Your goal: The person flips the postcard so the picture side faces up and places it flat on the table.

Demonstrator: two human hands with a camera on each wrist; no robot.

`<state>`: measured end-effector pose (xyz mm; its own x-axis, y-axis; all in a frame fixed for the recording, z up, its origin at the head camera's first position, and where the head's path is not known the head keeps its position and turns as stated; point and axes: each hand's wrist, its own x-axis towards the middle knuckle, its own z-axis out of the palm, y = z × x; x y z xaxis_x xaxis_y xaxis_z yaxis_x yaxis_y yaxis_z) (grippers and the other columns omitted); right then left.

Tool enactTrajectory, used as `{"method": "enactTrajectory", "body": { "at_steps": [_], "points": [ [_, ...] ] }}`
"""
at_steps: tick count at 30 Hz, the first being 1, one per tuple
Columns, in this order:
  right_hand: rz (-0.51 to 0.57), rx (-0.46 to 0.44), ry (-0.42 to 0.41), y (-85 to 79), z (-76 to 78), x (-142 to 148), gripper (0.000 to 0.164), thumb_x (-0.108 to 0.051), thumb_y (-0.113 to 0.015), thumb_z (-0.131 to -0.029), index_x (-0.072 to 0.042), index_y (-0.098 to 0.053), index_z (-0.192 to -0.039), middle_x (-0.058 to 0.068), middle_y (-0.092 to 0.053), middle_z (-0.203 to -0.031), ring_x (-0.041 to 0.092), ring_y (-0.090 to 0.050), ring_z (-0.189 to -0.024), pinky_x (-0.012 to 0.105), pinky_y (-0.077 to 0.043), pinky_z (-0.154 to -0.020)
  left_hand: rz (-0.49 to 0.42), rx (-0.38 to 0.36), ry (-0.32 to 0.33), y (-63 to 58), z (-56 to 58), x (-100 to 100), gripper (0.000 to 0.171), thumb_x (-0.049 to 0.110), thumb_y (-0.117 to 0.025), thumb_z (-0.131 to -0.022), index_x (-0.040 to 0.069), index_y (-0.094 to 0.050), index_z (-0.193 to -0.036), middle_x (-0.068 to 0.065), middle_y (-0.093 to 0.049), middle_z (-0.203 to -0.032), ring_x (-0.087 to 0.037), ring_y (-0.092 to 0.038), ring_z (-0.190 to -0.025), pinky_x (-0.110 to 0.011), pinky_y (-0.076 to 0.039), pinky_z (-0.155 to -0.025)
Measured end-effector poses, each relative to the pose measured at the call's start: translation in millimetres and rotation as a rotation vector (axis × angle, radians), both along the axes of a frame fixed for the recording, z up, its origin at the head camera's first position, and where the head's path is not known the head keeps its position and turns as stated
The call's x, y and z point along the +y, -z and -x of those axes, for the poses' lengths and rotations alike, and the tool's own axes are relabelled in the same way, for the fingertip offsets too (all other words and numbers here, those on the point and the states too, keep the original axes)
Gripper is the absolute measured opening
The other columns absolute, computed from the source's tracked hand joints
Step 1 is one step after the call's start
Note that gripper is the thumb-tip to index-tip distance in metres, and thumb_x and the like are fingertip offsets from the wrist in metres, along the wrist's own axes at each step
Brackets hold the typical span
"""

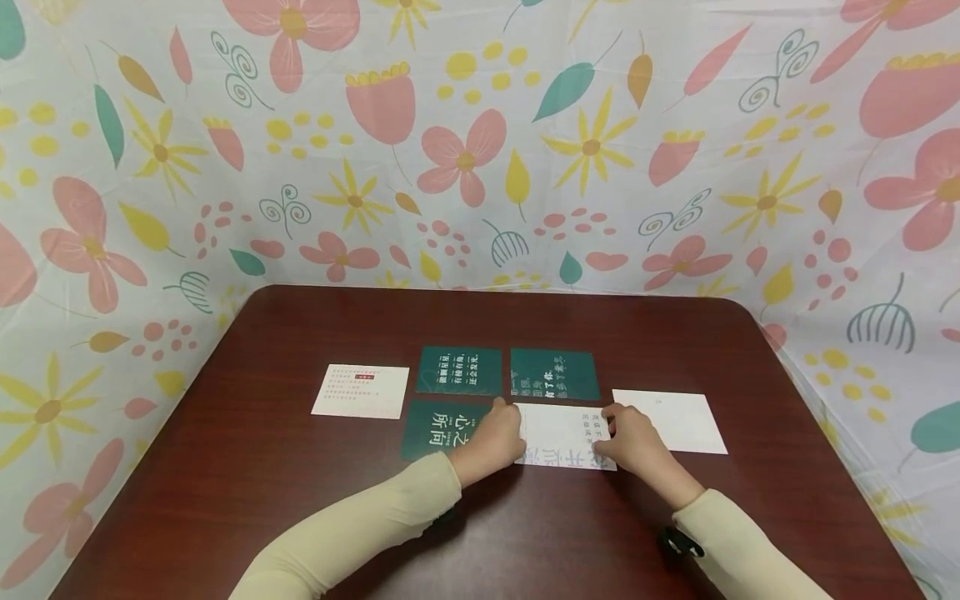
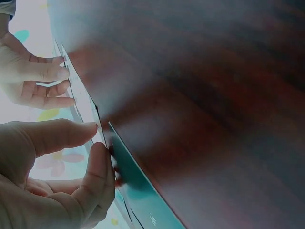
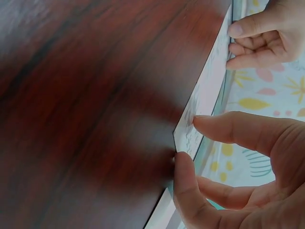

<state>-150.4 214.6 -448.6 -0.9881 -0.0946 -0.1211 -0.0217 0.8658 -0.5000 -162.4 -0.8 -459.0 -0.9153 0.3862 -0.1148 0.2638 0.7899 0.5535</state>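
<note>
A white card [image 1: 558, 429] printed with grey characters lies between both hands at the front middle of the group. At its left edge the left hand [image 1: 489, 442] pinches it, thumb on the face and curled fingers by the rim in the left wrist view. The right hand [image 1: 633, 437] grips the opposite edge; its thumb [image 3: 228, 125] is on the printed face and its index finger at the rim. Beneath the left hand, a teal card [image 1: 429, 429] with large white characters is partly covered. Right of the right hand is a mostly blank white card [image 1: 690, 421].
Two teal cards [image 1: 459, 371] [image 1: 555, 374] with white writing lie side by side behind. On the far left is a white card [image 1: 360, 392] with red print. All rest on a dark red-brown wooden table [image 1: 225, 467], with a flowered cloth [image 1: 480, 167] behind and beside it.
</note>
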Motion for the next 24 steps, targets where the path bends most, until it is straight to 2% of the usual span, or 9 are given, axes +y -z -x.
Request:
{"method": "enactTrajectory", "body": {
  "at_steps": [4,7,11,14,16,18,20,23,24],
  "points": [
    [0.002,-0.005,-0.003,0.0,-0.7,-0.3,0.051,-0.006,-0.077,-0.07,0.019,-0.057,-0.11,0.014,-0.057,-0.079,0.021,-0.05,-0.066,0.033,-0.044,-0.058,-0.008,0.001,0.01,0.2,0.1,0.2,0.006,-0.006,-0.064,-0.071,-0.007,-0.06,-0.068,-0.026,-0.053,-0.098,-0.016,-0.044,-0.044,-0.025,-0.037,-0.038],
    [0.014,-0.009,0.001,-0.7,-2.1,0.7,0.05,-0.007,-0.076,-0.072,0.018,-0.057,-0.111,0.013,-0.056,-0.078,0.02,-0.048,-0.065,0.032,-0.042,-0.058,-0.005,0.003,0.011,0.1,-0.3,1.2,0.007,-0.006,-0.065,-0.072,-0.009,-0.06,-0.075,-0.026,-0.053,-0.097,-0.017,-0.046,-0.048,-0.026,-0.04,-0.041],
    [0.066,0.006,0.012,-3.2,-4.1,5.9,0.048,-0.009,-0.074,-0.077,0.017,-0.055,-0.113,0.011,-0.056,-0.078,0.019,-0.048,-0.064,0.031,-0.04,-0.057,-0.004,0.047,0.003,-3.2,-1.3,3.4,0.031,0.0,-0.068,-0.075,-0.017,-0.06,-0.1,-0.024,-0.053,-0.099,-0.023,-0.055,-0.068,-0.032,-0.051,-0.059],
    [0.108,0.045,0.031,-6.2,-4.2,14.1,0.046,-0.009,-0.072,-0.079,0.016,-0.056,-0.114,0.011,-0.058,-0.078,0.02,-0.054,-0.066,0.031,-0.042,-0.056,-0.024,0.089,0.007,-9.7,-2.1,5.6,0.044,0.005,-0.069,-0.079,-0.018,-0.057,-0.114,-0.027,-0.055,-0.108,-0.03,-0.06,-0.092,-0.038,-0.053,-0.079],
    [0.12,0.083,0.043,-8.5,-3.2,21.4,0.044,-0.01,-0.071,-0.081,0.015,-0.056,-0.113,0.011,-0.06,-0.079,0.023,-0.059,-0.069,0.032,-0.044,-0.056,-0.05,0.104,0.022,-14.9,-2.6,7.9,0.045,0.008,-0.068,-0.082,-0.016,-0.056,-0.117,-0.027,-0.056,-0.114,-0.034,-0.058,-0.103,-0.04,-0.051,-0.086],
    [0.13,0.122,0.06,-10.1,-2.2,29.8,0.042,-0.009,-0.07,-0.082,0.015,-0.057,-0.113,0.012,-0.061,-0.079,0.026,-0.062,-0.071,0.032,-0.044,-0.056,-0.076,0.103,0.034,-18.9,-2.7,11.5,0.038,0.011,-0.067,-0.084,-0.014,-0.061,-0.113,-0.025,-0.056,-0.119,-0.036,-0.055,-0.113,-0.041,-0.048,-0.093],
    [0.134,0.155,0.071,-11.5,-1.1,38.6,0.04,-0.008,-0.068,-0.083,0.014,-0.057,-0.113,0.013,-0.063,-0.08,0.029,-0.063,-0.073,0.031,-0.044,-0.055,-0.113,0.099,0.054,-20.6,-2.0,16.4,0.035,0.013,-0.066,-0.086,-0.011,-0.063,-0.111,-0.019,-0.059,-0.12,-0.032,-0.056,-0.112,-0.036,-0.048,-0.092],
    [0.143,0.197,0.085,-12.8,0.2,52.5,0.035,-0.007,-0.067,-0.084,0.013,-0.059,-0.112,0.015,-0.064,-0.082,0.032,-0.065,-0.075,0.031,-0.045,-0.055,-0.227,0.046,0.085,-21.5,0.1,25.1,0.035,0.012,-0.064,-0.087,-0.008,-0.062,-0.116,-0.015,-0.061,-0.117,-0.026,-0.058,-0.108,-0.027,-0.049,-0.087],
    [0.142,0.21,0.086,-13.1,1.1,57.5,0.035,-0.008,-0.066,-0.085,0.012,-0.06,-0.112,0.015,-0.065,-0.083,0.033,-0.065,-0.076,0.031,-0.045,-0.056,-0.271,0.02,0.094,-21.9,1.0,28.2,0.041,0.011,-0.063,-0.087,-0.007,-0.058,-0.123,-0.015,-0.061,-0.116,-0.024,-0.059,-0.106,-0.025,-0.048,-0.085]
  ]
}}
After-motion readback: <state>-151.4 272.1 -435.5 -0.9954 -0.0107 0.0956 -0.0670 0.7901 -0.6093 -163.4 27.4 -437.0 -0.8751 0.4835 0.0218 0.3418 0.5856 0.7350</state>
